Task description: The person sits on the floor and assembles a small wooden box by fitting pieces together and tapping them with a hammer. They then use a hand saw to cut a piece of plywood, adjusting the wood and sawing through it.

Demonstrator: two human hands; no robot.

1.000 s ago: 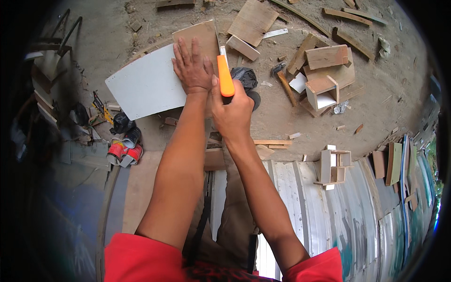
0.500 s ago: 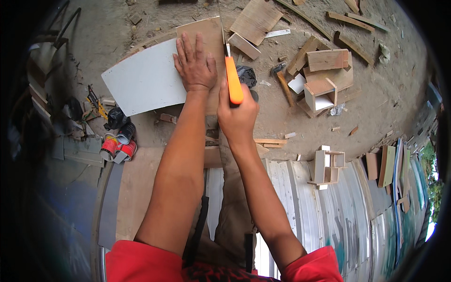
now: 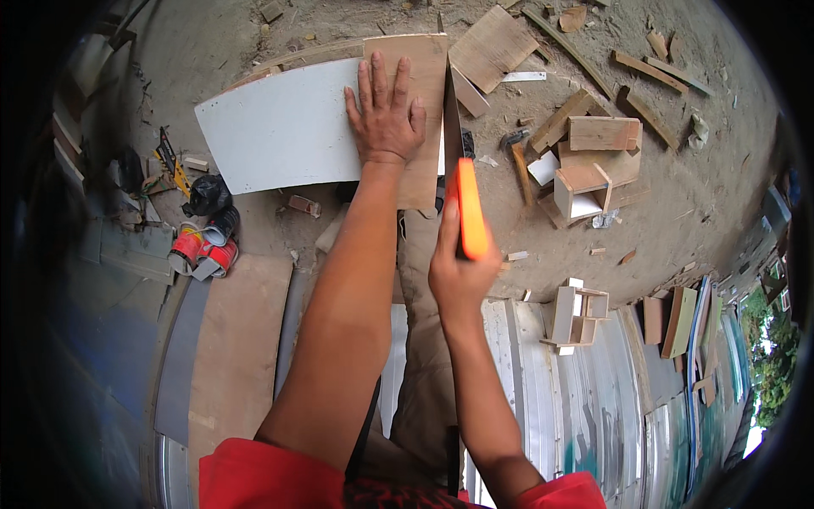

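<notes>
My left hand [image 3: 386, 114] lies flat on a brown plywood board [image 3: 428, 85], fingers spread and pressing down. Under that board is a larger white panel [image 3: 280, 127] that reaches out to the left. My right hand [image 3: 462, 267] is wrapped round the orange handle of a handsaw [image 3: 454, 119]. The saw's blade runs away from me along the right edge of the plywood. Motion blurs the right hand and the handle slightly. Whether the teeth are in the wood, I cannot tell.
To the right lie a hammer [image 3: 519, 170], small wooden boxes [image 3: 585, 182] and scrap boards [image 3: 492, 47] on the dirt floor. A small wooden shelf [image 3: 577, 316] stands on corrugated sheets nearer me. Red cans [image 3: 203, 254] and a black plastic bag [image 3: 206, 195] are at the left.
My right hand has drawn the saw back toward me, so more of the blade shows. The left hand stays on the plywood. The whole view has shifted a little.
</notes>
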